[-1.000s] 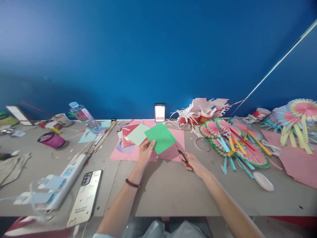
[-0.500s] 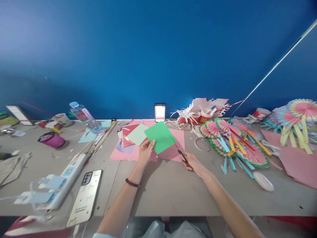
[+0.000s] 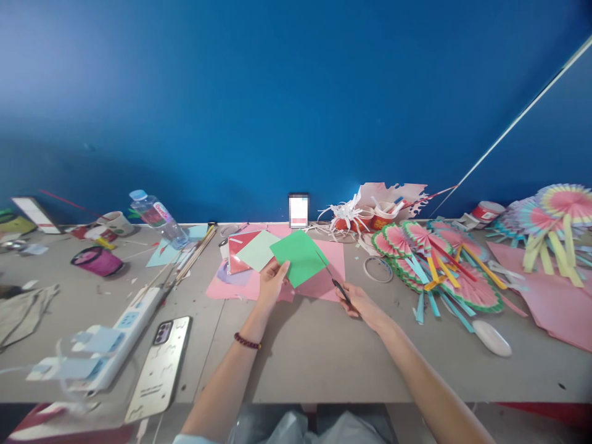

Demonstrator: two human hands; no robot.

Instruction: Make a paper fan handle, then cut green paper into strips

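Presently, left hand (image 3: 272,280): fingers together, clamped on the near-left edge of the green paper (image 3: 298,256).
Green paper: forward-right of left hand, forward-left of right hand (image 3: 355,300), over pink paper (image 3: 333,254).
Right hand: closed around the handles of the scissors (image 3: 341,288).
Scissors: long axis slanting forward-left, blades at the sheet's right corner.

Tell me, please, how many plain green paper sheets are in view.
2: a bright green square paper sheet in the left hand, and a pale green paper sheet left of it, partly covered. More may be hidden.
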